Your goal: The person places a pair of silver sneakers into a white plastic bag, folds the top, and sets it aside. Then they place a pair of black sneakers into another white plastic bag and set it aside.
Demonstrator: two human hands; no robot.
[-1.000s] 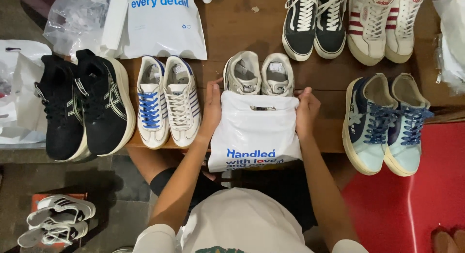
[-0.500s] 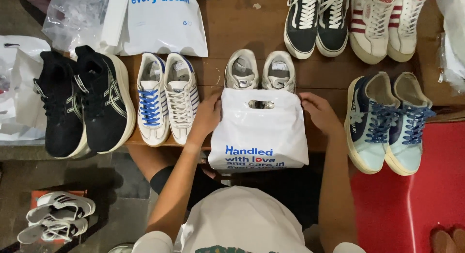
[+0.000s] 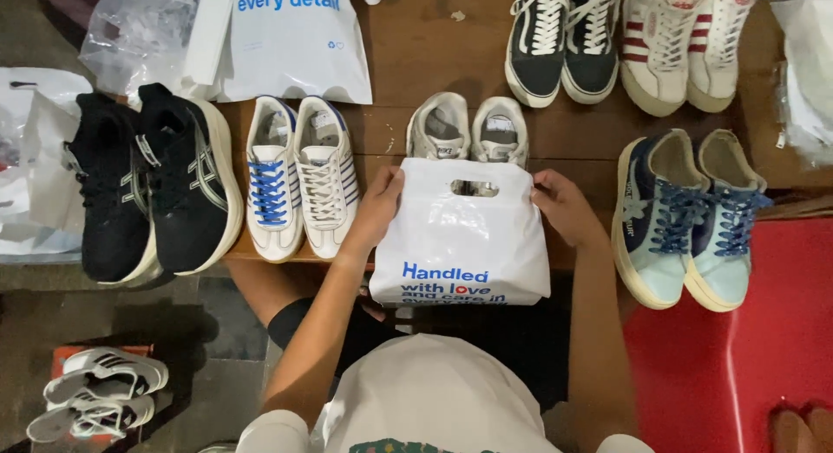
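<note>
Here, left hand (image 3: 379, 206) and right hand (image 3: 562, 206) pinch white bag (image 3: 460, 245) half-covering 2 grey sneakers (image 3: 468, 128).

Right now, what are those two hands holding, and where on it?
Both grip the white plastic bag by its upper corners: left hand at the top left edge, right hand at the top right, beside the cut-out handle.

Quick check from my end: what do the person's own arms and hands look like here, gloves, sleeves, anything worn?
Both hands are bare: no gloves on the left hand or the right hand, and I can see no rings, watch or bands. The forearms are uncovered too. Short white sleeves of a white T-shirt with a coloured print on the front show at the bottom edge.
</note>
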